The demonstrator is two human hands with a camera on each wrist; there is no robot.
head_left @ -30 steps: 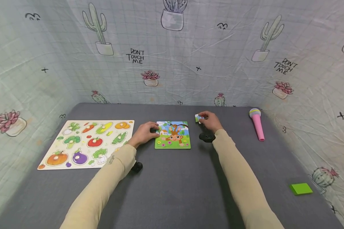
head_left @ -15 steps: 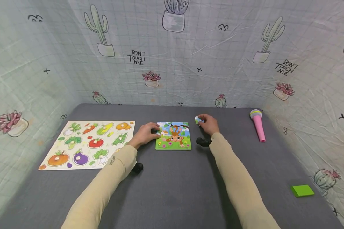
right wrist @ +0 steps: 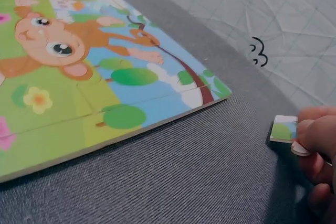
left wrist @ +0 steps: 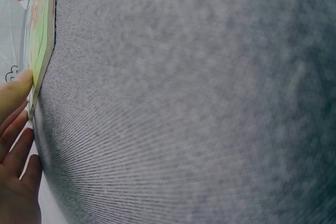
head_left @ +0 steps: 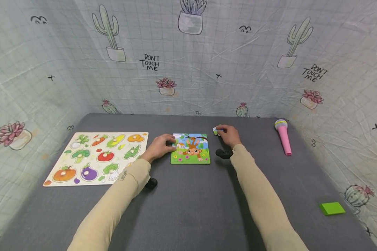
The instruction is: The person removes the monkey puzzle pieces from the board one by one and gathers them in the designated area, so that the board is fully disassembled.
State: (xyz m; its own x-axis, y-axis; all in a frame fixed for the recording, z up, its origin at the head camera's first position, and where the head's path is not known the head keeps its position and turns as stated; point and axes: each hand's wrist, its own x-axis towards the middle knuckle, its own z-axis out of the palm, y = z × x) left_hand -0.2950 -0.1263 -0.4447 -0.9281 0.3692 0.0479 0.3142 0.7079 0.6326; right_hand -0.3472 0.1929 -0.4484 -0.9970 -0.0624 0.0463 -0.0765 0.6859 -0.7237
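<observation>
In the head view a square jigsaw puzzle with a monkey picture lies on the dark grey table. My left hand rests its thumb and fingertips along the puzzle's left edge. The thumb touches the board's rim in the left wrist view, with the other fingers spread below it. To the right and behind the puzzle, my right hand pinches a small jigsaw piece between thumb and fingers. Blue, white and green show on that piece, held slightly tilted close over the table; its tab sticks out by the thumb.
A vegetable peg board lies at the left, partly under the left sleeve. A pink toy microphone lies back right, and a green block sits near the right edge. A printed cloth hangs behind the table.
The piece in my right hand has turned and tilted a little between the fingers, and that wrist has shifted slightly left. My left hand stays on the puzzle's edge.
</observation>
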